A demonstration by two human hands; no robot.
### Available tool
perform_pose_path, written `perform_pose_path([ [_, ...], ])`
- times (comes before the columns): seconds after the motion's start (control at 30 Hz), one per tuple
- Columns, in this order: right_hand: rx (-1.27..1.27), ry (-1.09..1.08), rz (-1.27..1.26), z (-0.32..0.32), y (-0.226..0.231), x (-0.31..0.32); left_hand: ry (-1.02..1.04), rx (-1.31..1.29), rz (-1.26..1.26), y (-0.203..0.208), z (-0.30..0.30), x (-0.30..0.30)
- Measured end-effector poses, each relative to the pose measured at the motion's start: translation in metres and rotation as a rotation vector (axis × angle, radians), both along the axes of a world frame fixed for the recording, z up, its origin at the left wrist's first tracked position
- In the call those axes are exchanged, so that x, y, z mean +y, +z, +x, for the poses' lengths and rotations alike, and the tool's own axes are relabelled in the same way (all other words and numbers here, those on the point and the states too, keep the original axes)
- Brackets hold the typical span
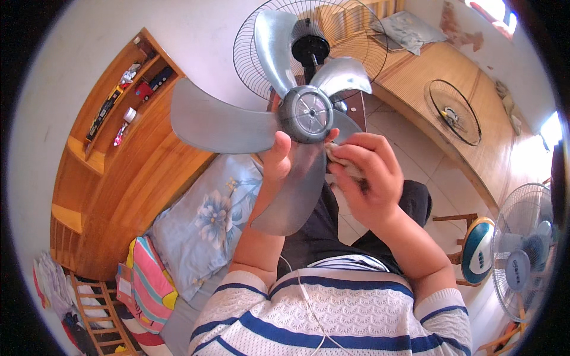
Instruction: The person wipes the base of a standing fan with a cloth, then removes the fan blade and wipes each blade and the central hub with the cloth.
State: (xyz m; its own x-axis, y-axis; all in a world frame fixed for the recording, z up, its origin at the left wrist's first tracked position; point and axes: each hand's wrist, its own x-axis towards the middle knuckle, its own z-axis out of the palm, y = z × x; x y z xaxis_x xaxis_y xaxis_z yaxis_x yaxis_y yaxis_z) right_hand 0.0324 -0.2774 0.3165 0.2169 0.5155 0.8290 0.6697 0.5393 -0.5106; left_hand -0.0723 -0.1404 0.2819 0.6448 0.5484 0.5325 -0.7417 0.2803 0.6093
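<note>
A grey fan blade assembly (221,121), with several translucent curved blades around a round hub, is held up in front of me. My left hand (277,157) grips it from below and behind, the thumb showing beside the hub and most fingers hidden by the blades. My right hand (374,172) pinches a crumpled beige cloth (350,167) against the lower blade, close to the hub. Just beyond stands the fan's black motor head (310,47) with its rear wire guard (246,68) around it.
The front wire guard (454,113) lies on a wooden board (404,74) at the right. Another standing fan (518,270) and a teal-and-white stool (478,250) are at the lower right. On the left are a wooden headboard shelf (148,154) and a blue floral pillow (208,216).
</note>
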Motion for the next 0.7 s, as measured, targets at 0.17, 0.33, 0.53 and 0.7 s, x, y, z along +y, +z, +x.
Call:
perform_pose_path([
  [0.17, -0.247, -0.101, -0.125, -0.019, -0.018, 0.015, 0.108, 0.009, -0.207, 0.015, 0.01, -0.028],
  [0.33, -0.259, 0.027, -0.15, -0.014, -0.025, 0.013, 0.266, 0.007, -0.226, 0.007, 0.008, -0.024],
  [0.53, -0.234, 0.239, -0.114, -0.046, -0.038, -0.007, 0.281, -0.13, -0.15, 0.015, 0.016, -0.006],
  [0.7, -0.229, 0.44, -0.141, -0.055, -0.037, -0.019, 0.143, -0.183, -0.145, 0.014, 0.014, -0.002],
])
